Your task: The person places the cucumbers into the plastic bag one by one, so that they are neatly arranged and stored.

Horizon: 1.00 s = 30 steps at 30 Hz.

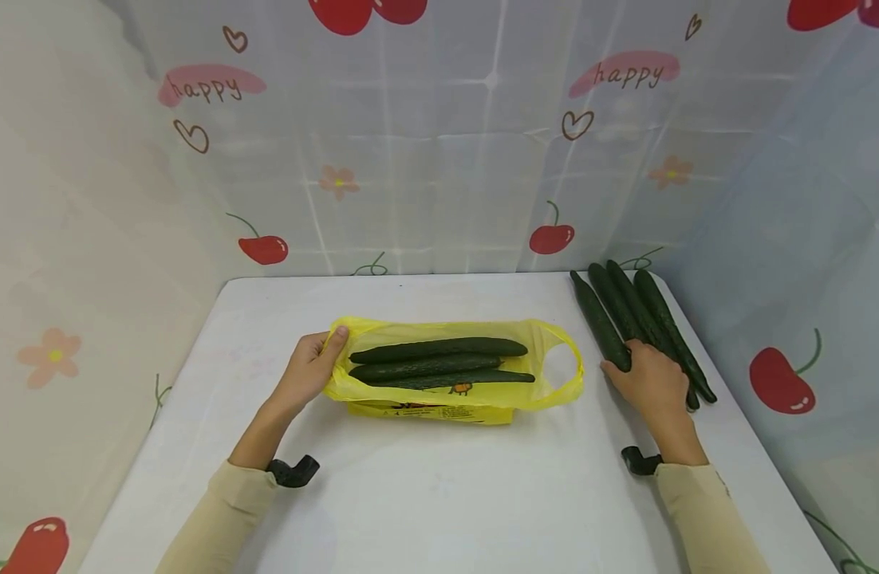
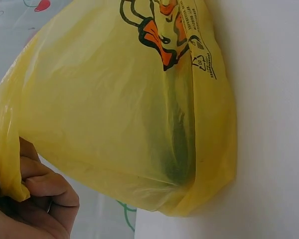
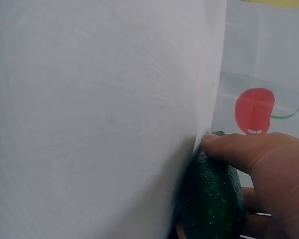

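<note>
A yellow plastic bag [image 1: 411, 328] lies across the middle of the table, its mouth spread wide. Three long dark-green cucumbers [image 1: 439, 348] lie side by side inside it. My left hand [image 1: 312, 368] grips the bag's left handle, fingers curled round the bunched film [image 2: 10, 169] in the left wrist view. At the table's right side, my right hand [image 1: 651, 383] holds the near end of the leftmost cucumber [image 1: 599, 319] of a group. Its thumb is on one side and fingers on the other of that cucumber [image 3: 212, 199] in the right wrist view.
Several more cucumbers [image 1: 655, 307] lie beside the held one, partly behind the right hand. The bag's right handle [image 1: 572, 359] forms a loose loop on the white table [image 1: 439, 494]. Printed curtains [image 1: 439, 159] stand behind and at both sides.
</note>
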### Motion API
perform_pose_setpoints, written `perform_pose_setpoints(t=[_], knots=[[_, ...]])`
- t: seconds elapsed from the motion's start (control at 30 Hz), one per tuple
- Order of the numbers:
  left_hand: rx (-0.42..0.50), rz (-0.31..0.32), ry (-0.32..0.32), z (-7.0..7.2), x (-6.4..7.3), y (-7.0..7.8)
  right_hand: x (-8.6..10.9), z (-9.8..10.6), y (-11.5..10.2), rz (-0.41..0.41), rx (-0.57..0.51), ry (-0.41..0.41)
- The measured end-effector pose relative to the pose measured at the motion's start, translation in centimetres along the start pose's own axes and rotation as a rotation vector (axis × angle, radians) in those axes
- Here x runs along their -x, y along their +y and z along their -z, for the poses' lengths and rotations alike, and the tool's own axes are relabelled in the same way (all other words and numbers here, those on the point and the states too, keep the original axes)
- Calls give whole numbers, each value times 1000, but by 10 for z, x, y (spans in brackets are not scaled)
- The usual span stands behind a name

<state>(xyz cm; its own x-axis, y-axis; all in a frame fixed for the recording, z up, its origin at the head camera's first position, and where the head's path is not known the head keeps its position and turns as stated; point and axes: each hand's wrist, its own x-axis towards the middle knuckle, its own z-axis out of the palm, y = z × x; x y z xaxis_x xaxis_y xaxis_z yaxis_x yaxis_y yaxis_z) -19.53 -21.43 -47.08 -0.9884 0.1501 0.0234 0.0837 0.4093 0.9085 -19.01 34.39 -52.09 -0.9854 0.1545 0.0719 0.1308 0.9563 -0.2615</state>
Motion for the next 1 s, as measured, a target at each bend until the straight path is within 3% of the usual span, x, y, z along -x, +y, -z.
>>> perform_pose_setpoints(t=[0.6,0.9,1.0], knots=[[-24,-17,40,0,1,1,1,0,0,-29,-55,26],[-12,-24,37,0,1,0,2,-1,1,-11,-217,237],[-12,-22,40,0,1,0,-1,-2,2,-21,-295,252]])
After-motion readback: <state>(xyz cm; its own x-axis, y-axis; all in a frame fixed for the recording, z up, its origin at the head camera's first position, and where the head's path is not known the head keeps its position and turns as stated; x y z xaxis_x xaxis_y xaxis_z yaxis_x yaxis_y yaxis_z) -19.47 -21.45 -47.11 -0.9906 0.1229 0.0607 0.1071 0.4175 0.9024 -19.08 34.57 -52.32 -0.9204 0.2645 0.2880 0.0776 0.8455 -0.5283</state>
